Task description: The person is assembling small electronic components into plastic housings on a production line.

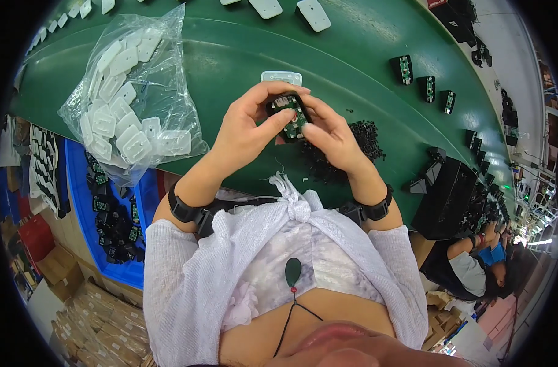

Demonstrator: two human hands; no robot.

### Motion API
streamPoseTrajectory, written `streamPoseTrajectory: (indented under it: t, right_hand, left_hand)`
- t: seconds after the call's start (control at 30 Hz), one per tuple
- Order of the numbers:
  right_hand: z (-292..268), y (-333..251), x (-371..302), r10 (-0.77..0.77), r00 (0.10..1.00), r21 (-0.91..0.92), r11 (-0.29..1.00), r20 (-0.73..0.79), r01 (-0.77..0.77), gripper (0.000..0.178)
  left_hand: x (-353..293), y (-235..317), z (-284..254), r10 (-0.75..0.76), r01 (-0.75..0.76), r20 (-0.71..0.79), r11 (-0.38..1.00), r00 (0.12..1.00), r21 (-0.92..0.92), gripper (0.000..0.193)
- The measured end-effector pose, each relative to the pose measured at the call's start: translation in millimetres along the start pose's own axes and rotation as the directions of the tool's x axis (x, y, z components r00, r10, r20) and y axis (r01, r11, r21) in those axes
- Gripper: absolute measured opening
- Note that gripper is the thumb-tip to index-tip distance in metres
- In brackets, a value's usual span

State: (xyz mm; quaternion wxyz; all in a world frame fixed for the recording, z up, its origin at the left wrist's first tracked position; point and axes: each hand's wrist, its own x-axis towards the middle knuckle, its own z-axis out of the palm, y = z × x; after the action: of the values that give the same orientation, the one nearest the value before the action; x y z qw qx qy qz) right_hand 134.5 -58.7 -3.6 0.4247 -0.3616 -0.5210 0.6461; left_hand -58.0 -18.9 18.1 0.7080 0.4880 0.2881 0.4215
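Between both hands I hold a small black plastic housing [296,131] with a green circuit board seated in it. My left hand [254,116] grips its left side, the thumb lying across the board. At the other side, my right hand [328,131] closes round the housing with its thumb near the lower right edge. Just beyond my fingers a white plastic cover [281,77] lies on the green table. A heap of small black parts [365,142] spreads below and beside my right hand; their exact kind is too small to tell.
A clear plastic bag [169,98] of white covers lies at the left. Black housings with boards [405,70] stand in a row at the far right. A blue bin [80,202] of similar units is at the lower left, a black box [444,199] at the right. Another person [474,269] sits beyond it.
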Motion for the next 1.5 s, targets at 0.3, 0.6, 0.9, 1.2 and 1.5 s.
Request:
streamPoseTrajectory:
  t: [0.3, 0.6, 0.9, 1.2, 1.5]
  right_hand:
    - [-3, -13, 27, 0.128, 0.970, 0.272, 0.960, -0.208, -0.069, 0.045]
    - [-5, -10, 53, -0.346, 0.938, -0.910, 0.389, 0.000, 0.144, 0.039]
    - [-6, 5, 56, -0.371, 0.927, -0.952, 0.256, 0.062, 0.166, 0.039]
    - [1, 7, 57, -0.376, 0.920, -0.985, 0.085, 0.109, 0.151, 0.041]
    - [-13, 1, 57, -0.322, 0.947, -0.922, 0.362, 0.016, 0.139, 0.040]
  left_hand:
    - [26, -10, -22, -0.009, 0.008, -0.082, 1.000, 0.997, -0.017, 0.040]
    - [11, -40, -53, 0.206, -0.106, -0.196, 0.898, 0.959, 0.427, 0.035]
    - [13, -43, -50, 0.364, -0.281, 0.121, 0.427, 0.924, 0.859, 0.051]
    - [15, -43, -56, 0.343, -0.290, 0.140, 0.439, 0.929, 0.850, 0.052]
    - [13, -44, -41, 0.405, -0.303, 0.236, 0.107, 0.883, 0.947, 0.044]
